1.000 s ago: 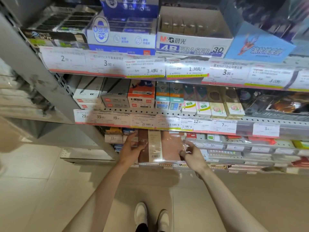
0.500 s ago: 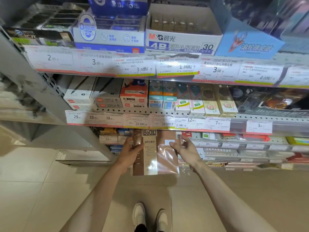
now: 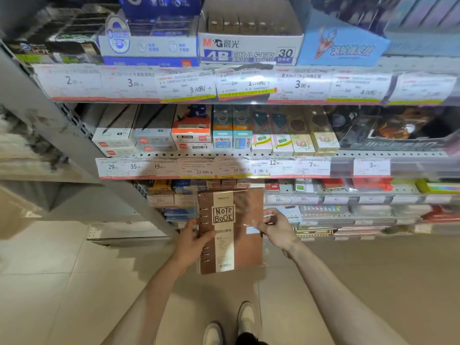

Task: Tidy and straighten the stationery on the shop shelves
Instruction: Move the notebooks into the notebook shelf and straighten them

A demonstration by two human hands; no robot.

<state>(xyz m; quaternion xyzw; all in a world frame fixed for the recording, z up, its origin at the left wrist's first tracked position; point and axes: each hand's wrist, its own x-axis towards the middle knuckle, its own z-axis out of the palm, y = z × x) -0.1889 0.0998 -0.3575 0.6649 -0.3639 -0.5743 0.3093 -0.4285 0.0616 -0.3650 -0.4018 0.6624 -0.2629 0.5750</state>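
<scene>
From the head view, a brown ring-bound notebook in a clear plastic sleeve (image 3: 231, 230), with a cream band reading "NOTE BOOK", is held upright in front of the lower grey metal shelves (image 3: 348, 195), clear of any stack. The left hand (image 3: 191, 242) grips its spine edge, thumb across the front and fingers curled behind. The right hand (image 3: 276, 227) pinches the loose plastic at the right edge. That hold looks like the weak point: the film is glossy and slack, so a tug could tear the sleeve or slide the book out toward the tiled floor (image 3: 49, 282). Pushing it back carelessly could also knock the small boxed items (image 3: 179, 190) on the crowded shelf behind, or bend a corner against the price-label strip (image 3: 224, 168).
</scene>
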